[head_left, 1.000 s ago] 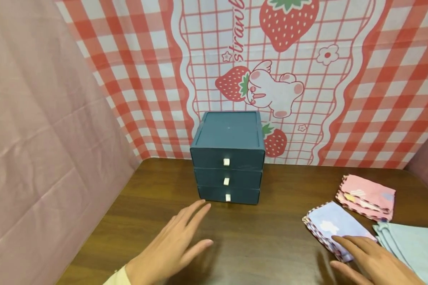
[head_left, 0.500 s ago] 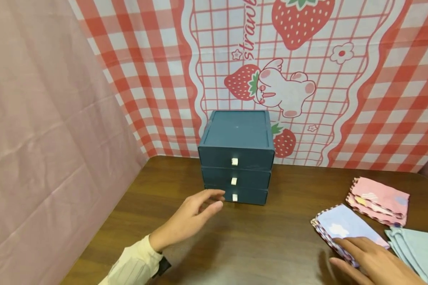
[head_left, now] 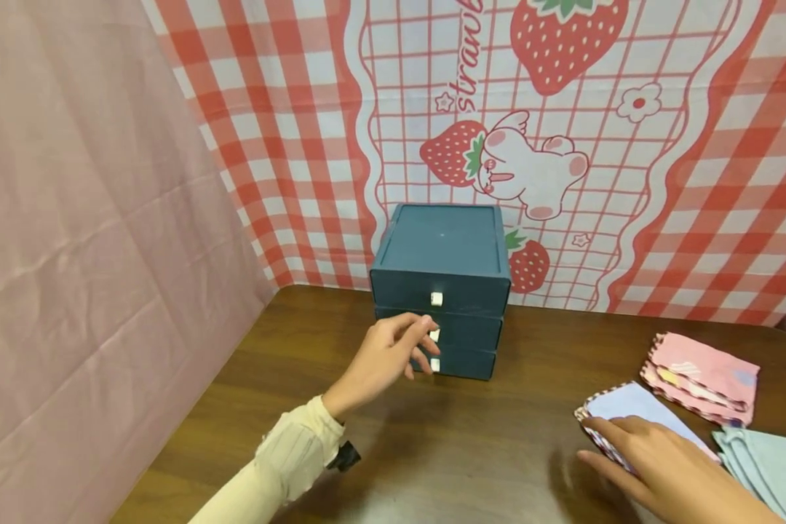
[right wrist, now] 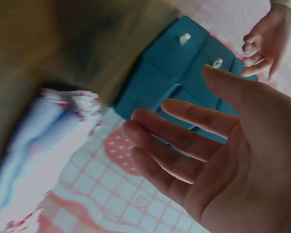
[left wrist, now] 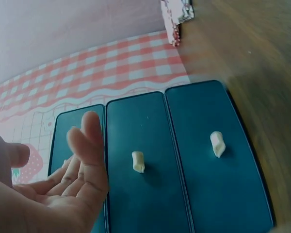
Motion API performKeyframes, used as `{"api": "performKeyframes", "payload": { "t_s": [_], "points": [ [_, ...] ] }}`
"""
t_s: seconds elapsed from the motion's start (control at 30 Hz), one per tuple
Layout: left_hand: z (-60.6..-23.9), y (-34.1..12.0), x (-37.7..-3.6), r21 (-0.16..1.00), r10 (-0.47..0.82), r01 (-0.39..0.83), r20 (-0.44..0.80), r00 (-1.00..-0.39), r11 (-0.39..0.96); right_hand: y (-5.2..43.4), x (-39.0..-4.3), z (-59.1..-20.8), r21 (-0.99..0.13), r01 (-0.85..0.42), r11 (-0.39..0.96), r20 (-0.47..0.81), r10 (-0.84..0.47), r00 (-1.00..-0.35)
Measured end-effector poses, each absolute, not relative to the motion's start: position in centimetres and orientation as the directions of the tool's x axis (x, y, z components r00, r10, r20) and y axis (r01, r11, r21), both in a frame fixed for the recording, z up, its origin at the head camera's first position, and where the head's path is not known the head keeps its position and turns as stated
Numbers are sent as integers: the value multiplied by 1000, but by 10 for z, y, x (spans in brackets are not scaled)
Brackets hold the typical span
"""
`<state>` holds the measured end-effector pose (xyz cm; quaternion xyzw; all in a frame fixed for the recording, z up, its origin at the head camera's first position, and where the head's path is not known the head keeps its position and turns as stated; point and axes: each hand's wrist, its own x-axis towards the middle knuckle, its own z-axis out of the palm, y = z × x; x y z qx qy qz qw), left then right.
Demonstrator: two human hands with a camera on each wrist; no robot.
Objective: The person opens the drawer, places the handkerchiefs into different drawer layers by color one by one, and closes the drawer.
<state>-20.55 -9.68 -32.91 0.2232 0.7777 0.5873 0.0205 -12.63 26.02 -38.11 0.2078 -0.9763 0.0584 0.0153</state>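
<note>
A dark teal three-drawer unit [head_left: 440,251] stands at the back of the wooden table, all drawers closed, each with a small white knob. My left hand [head_left: 414,348] hovers just in front of the middle knob [head_left: 435,335], its fingers loosely curled and holding nothing. The left wrist view shows that hand [left wrist: 82,145] relaxed beside the drawer fronts, clear of the knob [left wrist: 137,161]. My right hand [head_left: 596,442] lies with straight fingers over the near edge of a folded lilac cloth [head_left: 635,404]. In the right wrist view its fingers [right wrist: 184,116] are spread, with the drawer unit [right wrist: 179,73] beyond.
A folded pink cloth [head_left: 701,371] and a pale blue-green cloth [head_left: 769,466] lie at the right of the table [head_left: 471,451]. A pink curtain [head_left: 92,240] closes the left side. A red checked strawberry backdrop [head_left: 694,182] hangs behind.
My left hand has risen from the table and reached forward to the drawer fronts, its fingers curling slightly. My right hand has stayed on the lilac cloth.
</note>
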Motion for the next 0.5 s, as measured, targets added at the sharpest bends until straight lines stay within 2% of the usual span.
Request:
{"api": "performKeyframes", "payload": {
  "t_s": [0.23, 0.37, 0.5],
  "points": [
    [-331, -81, -225, 969, 423, 232, 174, -889, 89, 255, -134, -366, -108, -449, 887, 129, -435, -891],
    [-334, -78, -235, 982, 464, 187, 167, -870, -3, 267, -143, -360, -94, -455, 885, 180, -435, -882],
    [-335, -78, -240, 986, 454, 157, 163, -876, -52, 284, -153, -361, -96, -469, 878, 212, -443, -871]
  ]
}}
